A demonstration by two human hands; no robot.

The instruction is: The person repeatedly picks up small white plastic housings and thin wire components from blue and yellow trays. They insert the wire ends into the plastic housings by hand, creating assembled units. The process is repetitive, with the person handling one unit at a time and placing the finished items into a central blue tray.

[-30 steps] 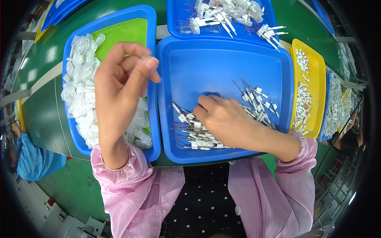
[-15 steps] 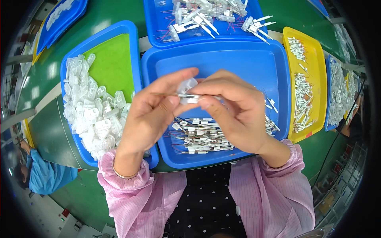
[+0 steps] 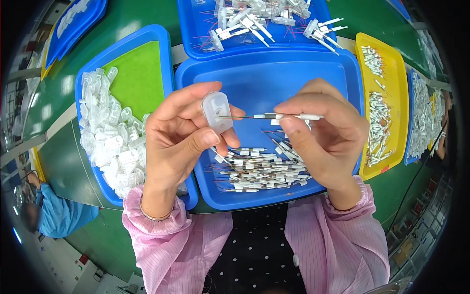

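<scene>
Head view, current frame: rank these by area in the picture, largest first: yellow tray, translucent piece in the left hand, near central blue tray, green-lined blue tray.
1. Near central blue tray
2. Green-lined blue tray
3. Yellow tray
4. Translucent piece in the left hand, plainly smallest though raised toward the camera

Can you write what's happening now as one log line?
left hand: holds cap | right hand: holds wired part | wires: point at cap | below: blue tray
</scene>
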